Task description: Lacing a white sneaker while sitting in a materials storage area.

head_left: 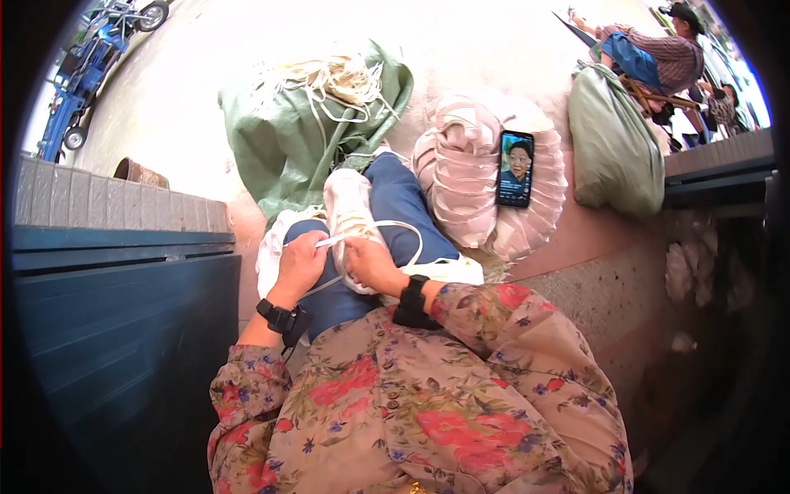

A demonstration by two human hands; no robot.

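Note:
A white shoe [349,200] that looks like a soft upper lies lengthwise over my lap, on blue trouser legs. Pinched in my left hand [303,262], at the shoe's left side, is a white shoelace [411,228]. The lace runs across the shoe and bends into a loose loop on the right. My right hand [372,264] is closed on the shoe's right edge, by the lacing; its fingertips are partly hidden. White cloth shows beside both thighs.
Ahead stands a green sack [267,152] topped with a tangle of laces [341,82]. Right of my legs lie nested stacks of whitish shoe uppers [457,177], with a phone [515,169] on one. Another full sack [613,140] and a seated person [658,53] are farther right.

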